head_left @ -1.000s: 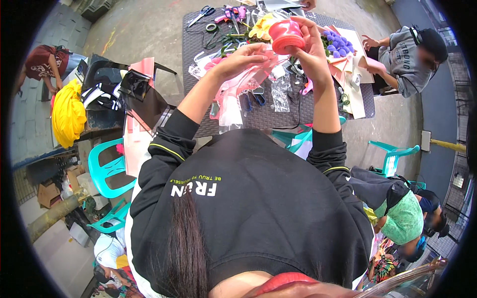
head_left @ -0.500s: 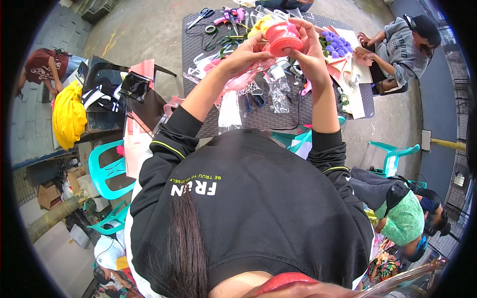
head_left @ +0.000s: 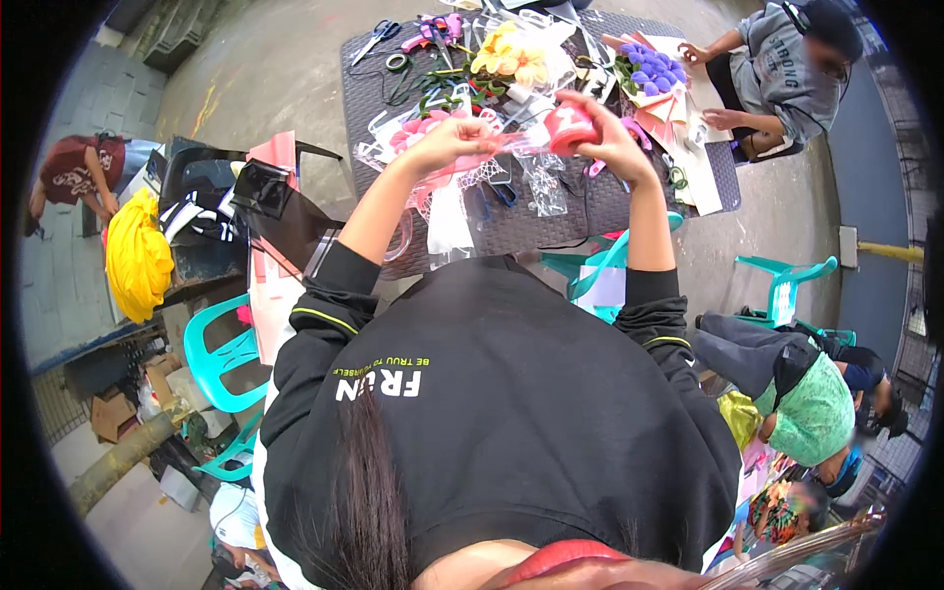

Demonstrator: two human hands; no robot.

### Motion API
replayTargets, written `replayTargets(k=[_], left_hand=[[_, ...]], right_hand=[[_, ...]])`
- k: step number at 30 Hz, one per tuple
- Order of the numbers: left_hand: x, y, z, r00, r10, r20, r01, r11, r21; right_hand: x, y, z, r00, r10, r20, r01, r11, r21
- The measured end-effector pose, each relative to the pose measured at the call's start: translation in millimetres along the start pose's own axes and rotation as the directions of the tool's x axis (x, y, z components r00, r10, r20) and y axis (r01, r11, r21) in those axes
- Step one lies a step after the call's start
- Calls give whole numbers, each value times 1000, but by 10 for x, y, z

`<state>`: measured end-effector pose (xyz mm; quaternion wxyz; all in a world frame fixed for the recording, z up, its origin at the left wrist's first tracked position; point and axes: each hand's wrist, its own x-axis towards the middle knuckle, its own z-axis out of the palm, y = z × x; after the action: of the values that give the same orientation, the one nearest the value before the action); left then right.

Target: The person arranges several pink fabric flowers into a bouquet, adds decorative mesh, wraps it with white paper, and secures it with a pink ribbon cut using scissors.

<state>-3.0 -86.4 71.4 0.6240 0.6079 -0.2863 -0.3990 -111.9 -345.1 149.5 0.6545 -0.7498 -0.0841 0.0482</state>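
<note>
A spool of coral-red ribbon (head_left: 570, 128) sits in my right hand (head_left: 619, 146), whose fingers wrap round its side. From it a sheer strip of ribbon (head_left: 513, 144) runs across to my left hand (head_left: 447, 146), where thumb and fingers pinch it. Both hands are raised over the dark woven-pattern table (head_left: 560, 228). Below and beside my left hand are pink flowers (head_left: 418, 133) and white netting. Yellow flowers (head_left: 511, 57) lie just beyond the hands, and a bunch of purple flowers (head_left: 653, 71) rests on pink paper farther right.
Scissors (head_left: 377, 39), a roll of dark tape (head_left: 396, 62) and a pink glue gun (head_left: 433, 31) lie at the table's far left. A co-worker (head_left: 782, 69) reaches over the right side. Teal chairs (head_left: 224, 354) stand at left and right.
My hands, earlier together on the spool, have moved apart. My left hand has drawn ribbon leftward while my right keeps the spool, now lower and tilted.
</note>
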Motion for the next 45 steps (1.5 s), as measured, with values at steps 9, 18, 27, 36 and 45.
replayTargets(k=[9, 18, 27, 36, 45], left_hand=[[-10, -1018, 422, 892, -451, -2, 447, 885, -132], [228, -1705, 590, 838, -541, -80, 533, 840, -98], [185, -2076, 559, 807, -556, -201, 562, 827, -32], [246, -1769, 585, 788, -601, -131, 594, 799, -94], [252, -1635, 567, 866, -499, -2, 499, 866, -32]], right_hand=[[-555, 1508, 228, 945, 320, -69, -304, 936, 177], [-791, 2735, 491, 711, 541, -448, -668, 719, -192], [-919, 2099, 721, 783, 332, -526, -569, 723, -392], [-807, 2590, 1672, 955, -37, -293, -174, 732, -659], [-248, 2661, 1732, 896, 318, -310, -394, 248, -885]])
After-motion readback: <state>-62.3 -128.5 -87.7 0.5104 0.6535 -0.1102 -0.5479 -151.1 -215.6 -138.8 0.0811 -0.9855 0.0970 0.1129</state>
